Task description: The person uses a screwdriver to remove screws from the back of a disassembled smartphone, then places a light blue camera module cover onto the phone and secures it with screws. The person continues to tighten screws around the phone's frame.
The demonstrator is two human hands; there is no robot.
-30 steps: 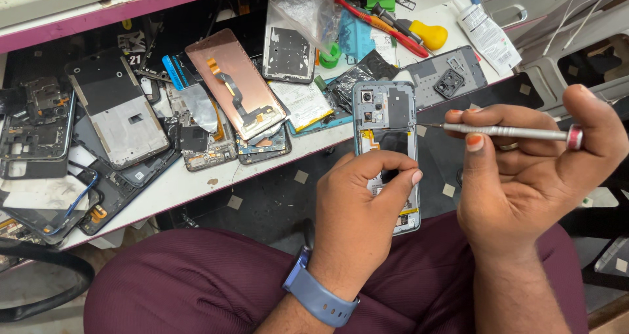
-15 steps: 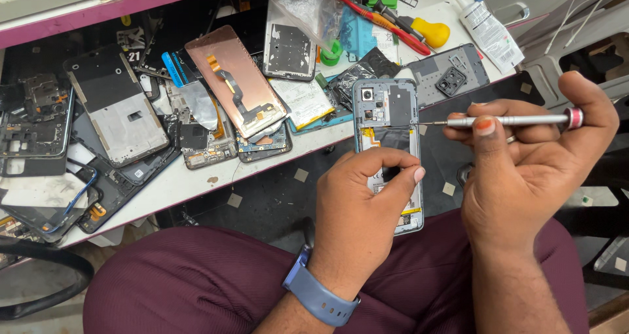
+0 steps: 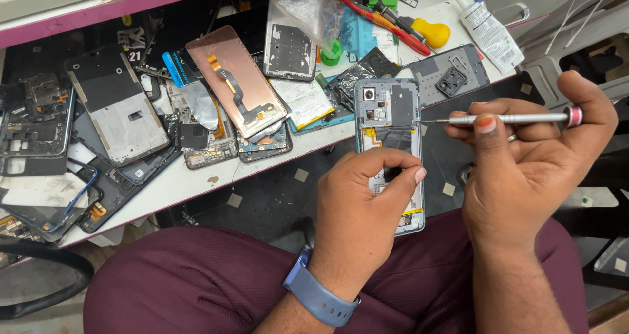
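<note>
Left hand point(image 3: 360, 203) grasping opened phone point(image 3: 388, 121) hides its middle; right hand point(image 3: 524, 170) grips screwdriver point(image 3: 504, 119).

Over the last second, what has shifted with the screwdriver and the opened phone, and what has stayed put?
The right hand has swung the screwdriver from a slight slant to nearly level and carried it a little up the phone; its tip now sits at the right edge of the opened phone, near the upper board. The left hand still grips the phone's lower half, thumb across the back. The parts on the white bench lie as they did.
</note>
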